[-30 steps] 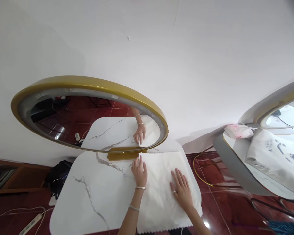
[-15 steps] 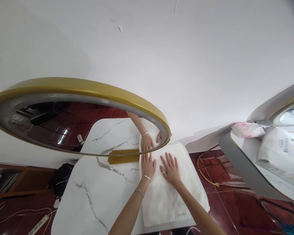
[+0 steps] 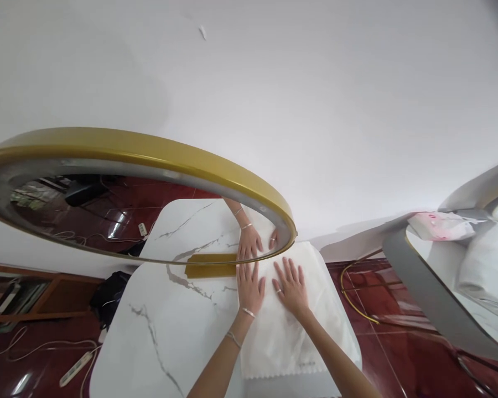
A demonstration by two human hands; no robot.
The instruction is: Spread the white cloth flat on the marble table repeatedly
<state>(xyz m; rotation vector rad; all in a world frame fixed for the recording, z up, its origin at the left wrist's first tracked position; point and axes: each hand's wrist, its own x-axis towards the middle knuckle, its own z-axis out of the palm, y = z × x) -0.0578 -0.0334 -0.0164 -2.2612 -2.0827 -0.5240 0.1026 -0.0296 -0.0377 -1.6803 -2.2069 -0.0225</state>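
Note:
A flat white cloth (image 3: 276,345) with a zigzag-cut edge and small print near its front lies on the right part of a white marble-patterned table (image 3: 182,331). My left hand (image 3: 249,290), with a bracelet and a bangle at the wrist, rests flat on its left side, fingers stretched forward. To the right, my right hand (image 3: 291,288) lies palm down on the cloth with fingers spread and a ring on one finger. Neither hand grips anything. The tips of my left fingers are beside the mirror's lower rim, and both hands are partly reflected in the glass.
A gold-framed mirror (image 3: 157,145) on a gold base (image 3: 211,266) leans over the table's back. At right, a second table (image 3: 415,287) bears a pink-and-white packet (image 3: 440,226) and a white bundle (image 3: 487,265). A power strip (image 3: 75,369) and cables lie on the red floor.
The view has shifted slightly. Both hands stay flat on the cloth in nearly the same place; the cloth's right edge and front look slightly shifted.

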